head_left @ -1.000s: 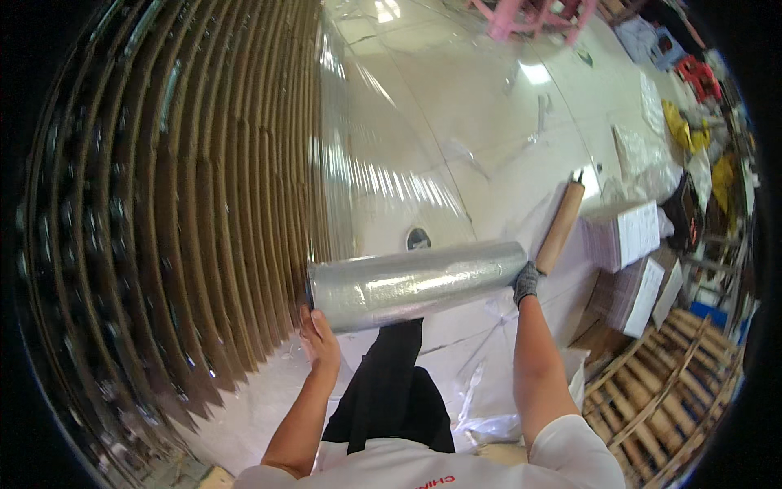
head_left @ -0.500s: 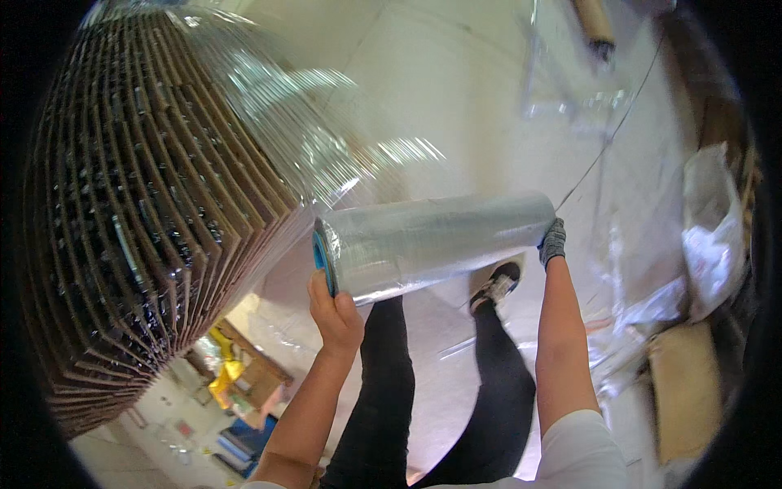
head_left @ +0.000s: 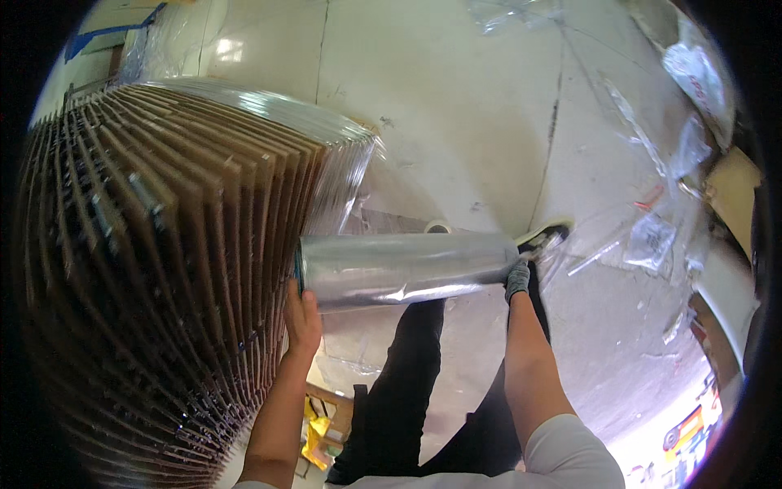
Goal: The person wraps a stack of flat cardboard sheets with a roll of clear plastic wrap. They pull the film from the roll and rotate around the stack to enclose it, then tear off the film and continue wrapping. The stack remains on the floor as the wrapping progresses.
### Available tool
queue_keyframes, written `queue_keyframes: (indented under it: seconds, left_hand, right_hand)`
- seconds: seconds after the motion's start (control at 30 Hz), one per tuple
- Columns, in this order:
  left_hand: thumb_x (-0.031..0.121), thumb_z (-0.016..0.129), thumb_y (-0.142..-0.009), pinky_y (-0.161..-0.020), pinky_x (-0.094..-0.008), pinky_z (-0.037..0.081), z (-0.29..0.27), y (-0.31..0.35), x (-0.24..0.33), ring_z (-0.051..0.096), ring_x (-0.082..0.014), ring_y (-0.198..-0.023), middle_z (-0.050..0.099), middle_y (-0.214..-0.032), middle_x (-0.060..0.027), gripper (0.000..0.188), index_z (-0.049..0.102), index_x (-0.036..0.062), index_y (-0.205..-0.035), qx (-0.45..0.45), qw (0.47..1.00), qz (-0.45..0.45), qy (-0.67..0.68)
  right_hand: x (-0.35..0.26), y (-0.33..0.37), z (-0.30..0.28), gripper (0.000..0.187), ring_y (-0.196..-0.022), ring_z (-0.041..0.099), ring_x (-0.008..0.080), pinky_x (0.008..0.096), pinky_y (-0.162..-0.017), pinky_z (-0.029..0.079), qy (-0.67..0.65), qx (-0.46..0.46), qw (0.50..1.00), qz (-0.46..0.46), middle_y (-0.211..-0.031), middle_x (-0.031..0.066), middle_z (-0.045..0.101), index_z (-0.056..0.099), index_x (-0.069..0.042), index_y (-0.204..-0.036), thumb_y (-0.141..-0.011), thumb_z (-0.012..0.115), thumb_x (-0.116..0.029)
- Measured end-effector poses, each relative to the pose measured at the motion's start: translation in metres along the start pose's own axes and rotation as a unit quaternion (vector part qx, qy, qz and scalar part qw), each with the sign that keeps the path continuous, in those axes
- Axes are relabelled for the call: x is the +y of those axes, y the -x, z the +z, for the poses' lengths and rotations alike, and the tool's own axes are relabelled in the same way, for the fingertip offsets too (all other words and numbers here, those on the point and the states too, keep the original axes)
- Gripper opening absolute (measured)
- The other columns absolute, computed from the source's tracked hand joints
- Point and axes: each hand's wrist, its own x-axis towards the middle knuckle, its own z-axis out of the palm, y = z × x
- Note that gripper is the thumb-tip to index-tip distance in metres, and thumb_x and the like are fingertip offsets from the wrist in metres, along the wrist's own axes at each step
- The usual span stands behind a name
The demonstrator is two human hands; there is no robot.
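Note:
Both hands hold a large roll of clear stretch film [head_left: 407, 262] level in front of my legs, one at each end. My left hand [head_left: 304, 322], bare, is closed on the roll's left end, close against a tall stack of brown boards [head_left: 236, 187]. On the opposite end my right hand [head_left: 518, 277], in a grey glove, grips the roll; its fingertips are partly hidden. Clear film wrap [head_left: 342, 179] is stretched around the far corner of the stack, whose boards have dark gaps between them.
Loose plastic scraps [head_left: 652, 240] litter the pale floor [head_left: 456, 106] at the right. A tan cardboard piece [head_left: 733, 196] lies at the right edge. Behind my left forearm is a yellow item [head_left: 316, 432] near a wooden frame. My shoes are just beyond the roll.
My body has turned and stepped along the stack. The roll has come closer to the boards and now lies more level; both hands keep their hold on its ends.

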Motion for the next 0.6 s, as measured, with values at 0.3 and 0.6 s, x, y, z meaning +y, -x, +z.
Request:
queue_keyframes:
  seconds: [0.3, 0.6]
  left_hand:
    - [0.053, 0.036, -0.101, -0.100, -0.0430, 0.037, -0.063, 0.136, -0.146, 0.049, -0.0369, -0.112, 0.051, -0.124, -0.0264, 0.071, 0.044, -0.0091, -0.133, -0.017, 0.994, -0.054, 0.095]
    - [0.057, 0.038, -0.100, -0.106, -0.0398, 0.032, -0.091, 0.276, -0.291, 0.045, -0.0320, -0.124, 0.048, -0.134, -0.0219, 0.073, 0.047, -0.0070, -0.134, -0.059, 0.988, -0.045, 0.134]
  right_hand:
    - [0.182, 0.054, -0.081, 0.070, -0.102, 0.064, 0.0324, 0.0427, -0.088, 0.050, 0.004, 0.135, 0.989, -0.053, -0.109, 0.0236, 0.068, 0.066, 0.007, -0.107, -0.099, 0.031, -0.053]
    - [0.393, 0.128, -0.130, 0.066, -0.099, 0.062, 0.0282, 0.0399, -0.089, 0.048, -0.051, 0.089, 0.991, -0.084, -0.113, 0.0179, 0.068, 0.064, 0.005, -0.114, -0.099, 0.034, -0.051]
